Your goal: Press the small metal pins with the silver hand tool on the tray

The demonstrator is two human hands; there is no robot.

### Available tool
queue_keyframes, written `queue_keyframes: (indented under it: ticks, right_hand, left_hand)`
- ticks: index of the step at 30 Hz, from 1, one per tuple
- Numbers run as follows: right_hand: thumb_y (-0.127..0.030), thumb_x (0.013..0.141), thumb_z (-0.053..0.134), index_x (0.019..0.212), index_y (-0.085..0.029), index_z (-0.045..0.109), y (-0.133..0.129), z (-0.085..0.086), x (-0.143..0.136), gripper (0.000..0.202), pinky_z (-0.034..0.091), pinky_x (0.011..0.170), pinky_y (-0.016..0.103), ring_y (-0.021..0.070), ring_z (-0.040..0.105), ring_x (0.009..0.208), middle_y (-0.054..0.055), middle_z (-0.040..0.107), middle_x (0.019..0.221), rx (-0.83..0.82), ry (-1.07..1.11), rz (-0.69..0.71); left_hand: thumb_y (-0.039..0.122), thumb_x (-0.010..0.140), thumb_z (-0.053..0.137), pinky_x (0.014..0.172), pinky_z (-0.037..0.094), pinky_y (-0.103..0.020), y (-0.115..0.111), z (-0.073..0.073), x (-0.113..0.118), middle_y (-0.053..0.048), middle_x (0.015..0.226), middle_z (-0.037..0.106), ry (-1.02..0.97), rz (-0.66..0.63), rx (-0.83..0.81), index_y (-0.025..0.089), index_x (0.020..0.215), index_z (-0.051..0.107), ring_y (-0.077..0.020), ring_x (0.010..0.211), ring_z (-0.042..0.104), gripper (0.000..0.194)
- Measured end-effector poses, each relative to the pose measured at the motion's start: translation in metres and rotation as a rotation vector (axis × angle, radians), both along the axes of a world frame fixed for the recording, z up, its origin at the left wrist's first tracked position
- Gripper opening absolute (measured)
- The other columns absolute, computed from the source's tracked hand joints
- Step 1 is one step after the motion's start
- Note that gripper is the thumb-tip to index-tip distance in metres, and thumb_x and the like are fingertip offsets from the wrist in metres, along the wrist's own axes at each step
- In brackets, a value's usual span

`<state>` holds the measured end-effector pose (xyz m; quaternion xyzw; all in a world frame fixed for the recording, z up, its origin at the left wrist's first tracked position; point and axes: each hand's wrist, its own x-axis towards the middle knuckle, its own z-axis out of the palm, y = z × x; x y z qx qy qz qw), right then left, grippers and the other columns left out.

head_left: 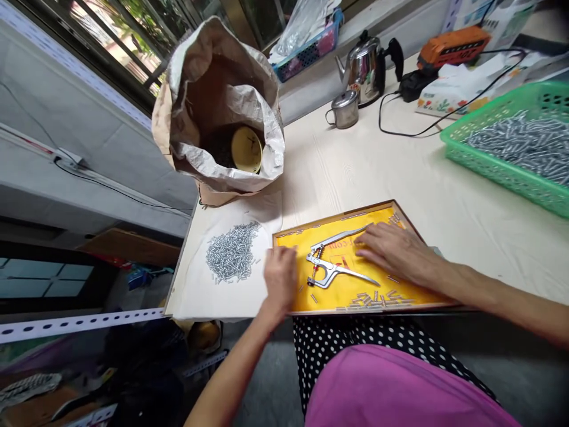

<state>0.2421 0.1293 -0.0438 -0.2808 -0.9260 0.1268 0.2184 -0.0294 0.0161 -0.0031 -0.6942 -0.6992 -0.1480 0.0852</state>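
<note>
A shallow tray (326, 225) with a yellow lining lies at the table's front edge. On it rests a pair of snap-fastener pliers (331, 273), handles spread, with a spring between its arms. My right hand (393, 255) reaches over the tray with fingers stretched apart, beside the tip of the upper handle; nothing shows in its grasp. At the tray's left side is my left hand (281, 279), slightly blurred, its fingers curled in; what they hold, if anything, is hidden. Small metal springs (377, 301) lie scattered along the tray's near side.
Left of the tray sits a heap of small springs (233, 252) on white sheeting. Behind stands a large open paper sack (182, 136) with a yellow scoop (246, 150) inside. A green basket (502, 172) of springs, a kettle (364, 68) and a metal cup (345, 111) are farther back.
</note>
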Motion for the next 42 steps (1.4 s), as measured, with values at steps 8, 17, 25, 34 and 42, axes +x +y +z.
queue_keyframes:
  ticks: [8, 17, 25, 34, 42]
  right_hand:
    - [-0.026, 0.1, 0.051, 0.101, -0.019, 0.063, -0.053, -0.014, -0.014, 0.014, 0.035, 0.073, 0.034, 0.0215, 0.058, 0.082, 0.007, 0.066, 0.09, -0.037, -0.014, 0.032]
    - [-0.017, 0.103, 0.041, 0.084, -0.02, 0.057, -0.037, 0.004, -0.019, 0.025, 0.028, 0.071, 0.034, 0.0191, 0.048, 0.073, 0.003, 0.06, 0.077, 0.154, -0.039, 0.043]
    - [-0.016, 0.101, 0.039, 0.089, -0.021, 0.057, -0.028, -0.003, -0.015, 0.023, 0.027, 0.074, 0.038, 0.0226, 0.048, 0.082, 0.007, 0.062, 0.085, 0.081, -0.174, 0.027]
    - [-0.018, 0.102, 0.037, 0.098, -0.021, 0.054, -0.019, -0.009, -0.015, 0.017, 0.021, 0.057, 0.035, 0.0162, 0.046, 0.065, 0.005, 0.062, 0.092, -0.074, -0.259, 0.149]
    - [-0.012, 0.101, 0.037, 0.099, -0.021, 0.053, -0.019, 0.001, 0.002, 0.018, 0.019, 0.057, 0.035, 0.0157, 0.05, 0.07, 0.005, 0.063, 0.091, -0.028, -0.276, 0.193]
  left_hand:
    - [0.014, 0.098, 0.044, 0.077, 0.045, -0.037, -0.008, -0.013, -0.109, -0.013, 0.094, 0.065, 0.334, 0.199, -0.32, 0.017, 0.093, 0.075, -0.0293, 0.095, 0.053, 0.031]
    - [0.028, 0.094, 0.055, 0.076, 0.051, -0.035, -0.005, 0.001, -0.08, -0.008, 0.09, 0.073, -0.23, 0.152, -0.171, 0.018, 0.092, 0.076, -0.024, 0.086, 0.065, 0.022]
    - [0.024, 0.096, 0.056, 0.082, 0.055, -0.032, -0.001, -0.005, -0.013, -0.007, 0.093, 0.073, -0.404, -0.065, -0.178, 0.019, 0.095, 0.074, -0.0202, 0.088, 0.068, 0.019]
    - [0.017, 0.093, 0.054, 0.087, 0.054, -0.038, 0.0, -0.02, -0.014, -0.01, 0.093, 0.071, -0.291, -0.026, -0.254, 0.017, 0.095, 0.073, -0.0243, 0.093, 0.066, 0.019]
    - [0.037, 0.074, 0.073, 0.053, 0.047, -0.024, 0.006, 0.012, 0.013, 0.0, 0.063, 0.064, -1.127, 0.302, -0.545, 0.015, 0.081, 0.068, -0.0128, 0.053, 0.058, 0.024]
